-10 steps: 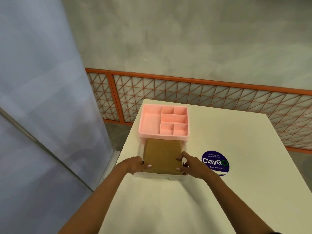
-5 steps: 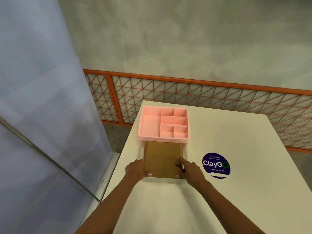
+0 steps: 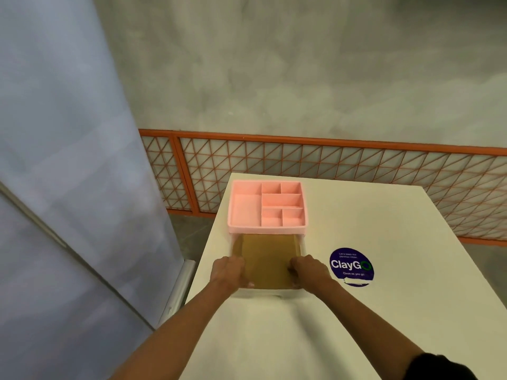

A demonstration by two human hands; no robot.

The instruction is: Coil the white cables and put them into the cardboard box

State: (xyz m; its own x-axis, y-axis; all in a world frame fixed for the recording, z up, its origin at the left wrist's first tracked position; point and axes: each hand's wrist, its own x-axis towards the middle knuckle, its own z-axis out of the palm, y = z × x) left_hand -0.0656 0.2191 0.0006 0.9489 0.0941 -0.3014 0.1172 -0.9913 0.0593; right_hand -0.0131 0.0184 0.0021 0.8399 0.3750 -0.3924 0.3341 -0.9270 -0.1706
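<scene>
A flat brown cardboard box (image 3: 267,260) lies in the pulled-out white drawer (image 3: 274,293) under the pink organiser tray (image 3: 244,209). My left hand (image 3: 229,272) grips the box's left edge. My right hand (image 3: 307,271) grips its right edge, with the fingers curled over the side. The box top is shut. No white cable shows anywhere in view.
The organiser stands at the far left of a cream table (image 3: 384,311). A round purple "ClayGo" sticker (image 3: 351,266) lies right of the drawer. An orange lattice railing (image 3: 329,165) runs behind the table, and a grey partition (image 3: 68,187) stands close on the left.
The box was tilted above the drawer and now lies flat and lower inside it. Both hands have stayed on its sides.
</scene>
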